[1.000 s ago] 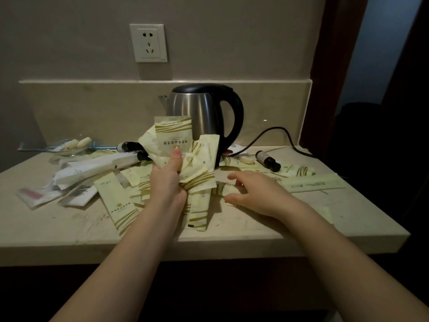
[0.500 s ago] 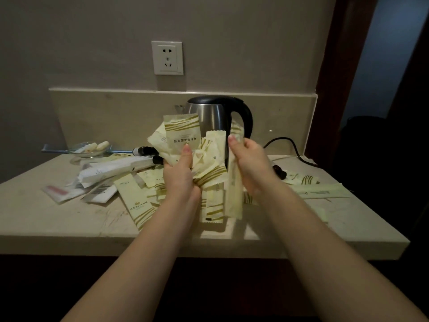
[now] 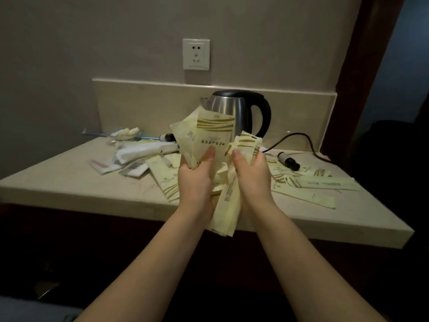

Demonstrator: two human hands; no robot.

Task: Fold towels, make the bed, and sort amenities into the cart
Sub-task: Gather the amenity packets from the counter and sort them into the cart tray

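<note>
Head view, left hand: the left hand (image 3: 196, 180) is raised over the front of the counter (image 3: 69, 180). Its fingers are curled round the lower ends of a fanned bunch of sachets (image 3: 214, 133), with the thumb pressed on the front one.
Head view, right hand: the right hand (image 3: 253, 180) is just beside the left, thumb and fingers curled round some long packets (image 3: 226, 210). These hang down between the two wrists, and their upper ends stick up above the thumb.
Held sachets: pale yellow with olive stripes; the print is too small to read. The fan stands in front of the kettle (image 3: 234, 110).
Loose sachets: more of the same kind lie flat on the counter, one group left of the hands (image 3: 162, 182) and long ones to the right (image 3: 325, 183).
White wrappers: a heap of white wrappers (image 3: 144, 151) lies on the counter's left part, behind the loose sachets.
Bottles: one small dark bottle (image 3: 289, 160) lies on its side to the right, near the cord (image 3: 299, 138). Another dark bottle (image 3: 168, 137) lies left of the kettle, partly hidden.
Dish: a small clear dish (image 3: 126, 133) with pale pieces in it sits at the back left.
Kettle: steel body, black lid and handle, upright against the backsplash (image 3: 148, 105).
Wall: a white socket (image 3: 196, 54) sits above the kettle.
</note>
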